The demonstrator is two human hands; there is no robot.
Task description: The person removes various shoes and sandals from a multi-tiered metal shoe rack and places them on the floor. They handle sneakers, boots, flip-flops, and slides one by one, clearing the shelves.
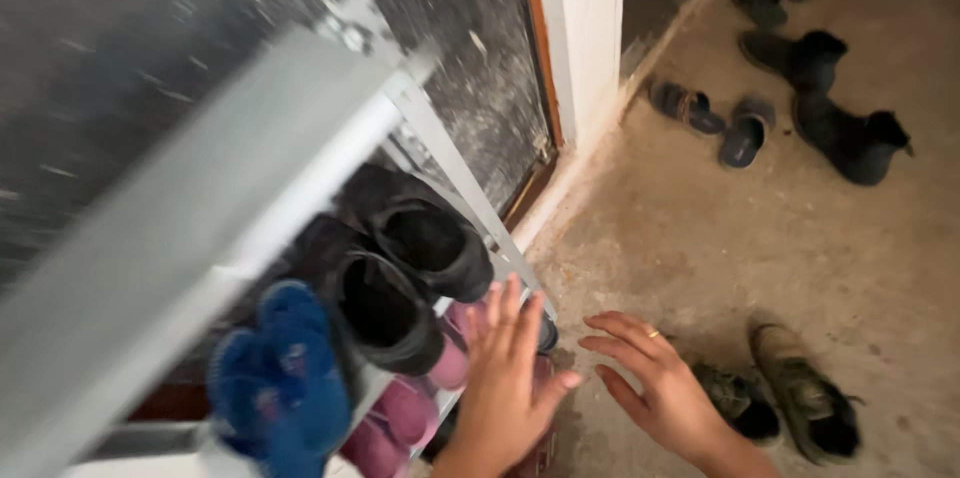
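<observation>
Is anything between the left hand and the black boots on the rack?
Nothing visible. The left hand is open, fingers spread, just right of the nearer black boot on the grey shoe rack. The right hand hovers open beside it.

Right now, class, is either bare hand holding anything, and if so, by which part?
Nothing is held. The left hand is spread open beside the black ankle boots on the grey metal shoe rack; the right hand hangs open, empty.
</observation>
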